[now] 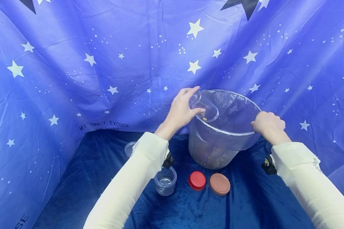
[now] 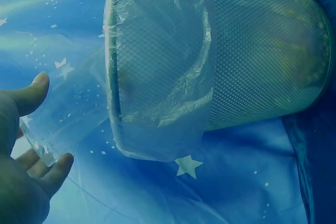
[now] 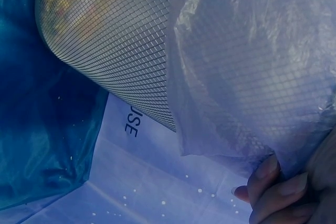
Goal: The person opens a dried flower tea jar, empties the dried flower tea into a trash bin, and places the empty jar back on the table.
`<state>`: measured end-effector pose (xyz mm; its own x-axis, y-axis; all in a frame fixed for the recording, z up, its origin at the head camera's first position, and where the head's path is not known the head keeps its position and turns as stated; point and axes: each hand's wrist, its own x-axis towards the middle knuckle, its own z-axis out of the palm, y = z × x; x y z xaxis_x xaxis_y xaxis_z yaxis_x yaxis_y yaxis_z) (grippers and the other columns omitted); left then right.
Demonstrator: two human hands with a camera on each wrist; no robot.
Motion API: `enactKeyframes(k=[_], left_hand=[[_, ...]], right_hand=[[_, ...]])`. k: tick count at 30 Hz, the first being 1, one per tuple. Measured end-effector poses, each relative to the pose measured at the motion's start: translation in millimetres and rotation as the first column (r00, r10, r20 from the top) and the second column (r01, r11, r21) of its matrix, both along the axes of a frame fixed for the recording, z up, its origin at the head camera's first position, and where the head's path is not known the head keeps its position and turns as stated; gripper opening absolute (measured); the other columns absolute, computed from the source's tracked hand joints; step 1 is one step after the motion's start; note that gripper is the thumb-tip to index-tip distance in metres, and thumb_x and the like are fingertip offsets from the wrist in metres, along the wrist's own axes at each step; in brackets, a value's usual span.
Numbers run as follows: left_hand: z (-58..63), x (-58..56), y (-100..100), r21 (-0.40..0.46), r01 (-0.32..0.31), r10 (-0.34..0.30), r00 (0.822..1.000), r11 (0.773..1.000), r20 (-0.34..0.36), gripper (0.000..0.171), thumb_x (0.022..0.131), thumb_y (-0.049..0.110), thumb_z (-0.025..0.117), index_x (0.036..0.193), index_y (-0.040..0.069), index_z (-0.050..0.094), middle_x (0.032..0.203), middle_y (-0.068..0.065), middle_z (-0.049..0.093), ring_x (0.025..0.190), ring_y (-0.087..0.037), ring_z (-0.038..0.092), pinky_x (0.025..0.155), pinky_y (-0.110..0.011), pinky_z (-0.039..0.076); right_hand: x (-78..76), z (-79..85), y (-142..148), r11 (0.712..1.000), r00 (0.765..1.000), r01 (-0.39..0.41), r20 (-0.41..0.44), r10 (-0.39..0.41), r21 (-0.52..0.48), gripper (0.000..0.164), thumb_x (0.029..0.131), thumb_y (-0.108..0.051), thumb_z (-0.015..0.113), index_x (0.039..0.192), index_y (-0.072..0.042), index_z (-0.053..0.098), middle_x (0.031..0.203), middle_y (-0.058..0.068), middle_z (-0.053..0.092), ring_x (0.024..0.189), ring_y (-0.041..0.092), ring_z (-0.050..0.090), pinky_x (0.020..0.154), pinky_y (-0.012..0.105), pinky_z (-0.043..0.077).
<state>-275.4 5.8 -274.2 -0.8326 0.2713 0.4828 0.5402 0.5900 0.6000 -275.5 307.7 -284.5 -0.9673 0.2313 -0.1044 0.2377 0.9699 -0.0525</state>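
Observation:
My left hand grips a clear plastic jar between thumb and fingers. The jar is tipped on its side at the left rim of a mesh wastebasket, its mouth facing into the basket. A small golden bit shows near the jar's mouth. In the left wrist view, thumb and fingers hold the jar's base. Over the basket's rim hangs a translucent bin liner. My right hand grips the rim on the right, fingers curled against the liner. The basket's inside bottom is hidden.
In front of the basket lie a red lid and a brown lid. An open clear jar stands left of them. Another clear round piece is partly behind my left sleeve. Starry blue cloth hangs behind.

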Motion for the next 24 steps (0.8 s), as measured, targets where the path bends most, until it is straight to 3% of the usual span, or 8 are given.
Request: enactKeyframes(k=[6, 13, 24], left_hand=[[2.4, 1.5, 2.2, -0.089, 0.087, -0.091, 0.995, 0.992, -0.037, 0.075, 0.083, 0.021, 0.079, 0.149, 0.017, 0.044, 0.153, -0.009, 0.044, 0.143, -0.024, 0.041, 0.118, -0.038, 0.034], [1.0, 2.1, 4.8, -0.128, 0.152, -0.158, 0.986, 0.980, -0.044, 0.073, 0.083, 0.013, 0.078, 0.149, 0.016, 0.045, 0.157, -0.006, 0.040, 0.149, -0.021, 0.033, 0.122, -0.038, 0.027], [-0.8, 2.3, 1.7, -0.122, 0.141, -0.150, 0.986, 0.982, -0.068, 0.072, 0.083, 0.013, 0.079, 0.146, 0.013, 0.046, 0.153, -0.007, 0.043, 0.147, -0.020, 0.035, 0.122, -0.033, 0.026]], right_hand=[[-1.6, -0.8, 0.7, 1.000, 1.000, 0.001, 0.008, -0.001, 0.002, 0.053, 0.096, -0.032, 0.049, 0.119, 0.016, 0.056, 0.122, 0.043, 0.050, 0.108, 0.061, 0.052, 0.075, 0.061, 0.049], [-1.1, -1.2, -0.7, 1.000, 1.000, 0.006, 0.015, -0.006, 0.001, 0.055, 0.096, -0.032, 0.049, 0.120, 0.017, 0.054, 0.123, 0.043, 0.049, 0.109, 0.060, 0.052, 0.076, 0.061, 0.048], [0.1, 0.6, -0.7, 1.000, 1.000, 0.005, 0.013, -0.005, -0.002, 0.054, 0.096, -0.031, 0.048, 0.119, 0.017, 0.055, 0.122, 0.043, 0.049, 0.108, 0.060, 0.052, 0.075, 0.060, 0.049]])
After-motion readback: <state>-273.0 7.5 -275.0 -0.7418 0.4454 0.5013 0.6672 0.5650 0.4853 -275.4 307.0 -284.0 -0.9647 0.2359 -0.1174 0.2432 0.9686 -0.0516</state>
